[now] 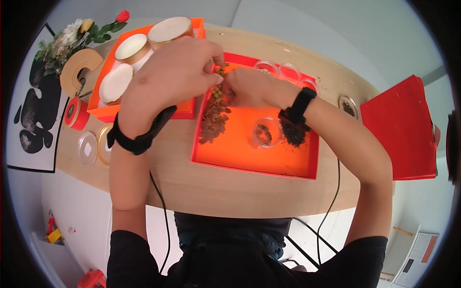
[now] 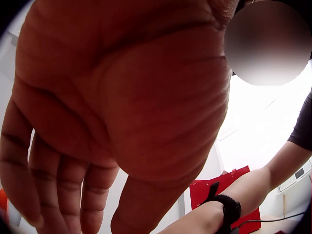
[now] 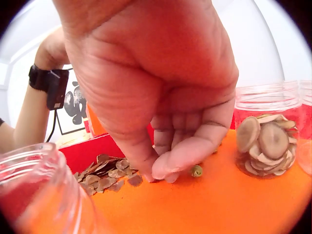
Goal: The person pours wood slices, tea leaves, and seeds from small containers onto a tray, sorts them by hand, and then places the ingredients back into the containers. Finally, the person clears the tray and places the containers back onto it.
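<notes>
The left hand (image 1: pixel 177 67) hangs over the left rim of an orange tray (image 1: pixel 230 161), thumb and forefinger apart beside small yellow-green buds (image 1: pixel 219 91). In the left wrist view, the left hand's (image 2: pixel 107 112) fingers are loosely bent and their tips cut off. The right hand (image 1: pixel 254 89) is in the tray at the buds. The right wrist view has the right hand (image 3: pixel 156 92) with thumb and fingers curled together at the orange floor, between brown flakes (image 3: pixel 107 175) and one green bud (image 3: pixel 196 171). Nothing shows between those fingertips; anything inside is hidden.
In the tray are a clear jar (image 1: pixel 267 133) and dark bits (image 1: pixel 293 134); a jar of slices (image 3: pixel 273 146) stands behind. Left lies an orange box (image 1: pixel 96 112) with round tins (image 1: pixel 116 84), plus a red tin (image 1: pixel 77 113). A red folder (image 1: pixel 398 129) is at right.
</notes>
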Demonstrator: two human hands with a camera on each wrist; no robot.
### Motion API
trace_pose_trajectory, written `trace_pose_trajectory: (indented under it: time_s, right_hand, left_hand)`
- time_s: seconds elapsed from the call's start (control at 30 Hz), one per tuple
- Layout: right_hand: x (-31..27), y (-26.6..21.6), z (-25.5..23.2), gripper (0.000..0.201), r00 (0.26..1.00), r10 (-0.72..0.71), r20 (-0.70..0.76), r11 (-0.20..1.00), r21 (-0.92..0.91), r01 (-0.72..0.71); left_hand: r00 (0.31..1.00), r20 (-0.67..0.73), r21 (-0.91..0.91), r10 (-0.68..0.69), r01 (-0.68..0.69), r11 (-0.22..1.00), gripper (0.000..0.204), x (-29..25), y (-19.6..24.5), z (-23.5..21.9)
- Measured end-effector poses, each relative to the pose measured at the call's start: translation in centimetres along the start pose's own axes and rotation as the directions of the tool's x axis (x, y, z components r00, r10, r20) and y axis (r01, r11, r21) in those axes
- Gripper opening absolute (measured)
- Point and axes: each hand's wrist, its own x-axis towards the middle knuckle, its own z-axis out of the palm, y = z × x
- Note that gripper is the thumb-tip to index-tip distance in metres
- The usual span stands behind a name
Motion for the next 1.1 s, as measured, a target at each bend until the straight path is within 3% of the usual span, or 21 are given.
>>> trace_pose_trajectory:
  time_s: [0.07,0.13,0.2,0.33,0.53,0.8,1.1]
  right_hand:
    - [0.4,0.6,0.3,0.012,1.0,-0.005,-0.009,0.995,0.097,0.006]
    - [-0.1,0.8,-0.9,0.012,0.999,-0.024,0.028,0.998,0.059,0.022]
    - [-0.9,-0.4,-2.8,0.01,0.995,0.03,0.091,1.0,-0.006,-0.03]
    - [-1.0,0.3,-2.6,0.008,0.993,0.09,0.072,0.995,0.024,-0.092]
    - [0.1,2.3,0.9,0.012,0.997,-0.063,-0.039,0.996,0.061,0.066]
    - [0.0,0.7,0.4,0.013,0.998,0.034,0.046,0.993,-0.117,-0.028]
    - [-0.3,0.7,0.2,0.014,0.999,-0.02,0.032,0.997,-0.08,0.022]
  left_hand:
    - [0.999,-0.017,-0.03,0.036,-0.036,0.999,0.027,0.2,-0.6,0.8]
    - [0.998,-0.035,-0.035,0.047,-0.049,0.998,0.026,0.2,-1.3,1.4]
    - [0.999,0.019,0.04,0.04,-0.04,0.998,0.022,0.7,-1.0,2.3]
    - [0.996,0.084,0.168,0.002,-0.017,0.986,0.013,1.4,-0.3,4.8]
    - [0.953,0.284,0.191,-0.108,0.054,0.98,0.018,1.5,0.5,6.5]
    - [0.978,0.208,0.18,-0.031,-0.007,0.984,0.015,1.2,0.0,7.7]
    - [0.988,0.156,0.189,0.011,-0.041,0.981,0.01,1.2,-0.6,8.7]
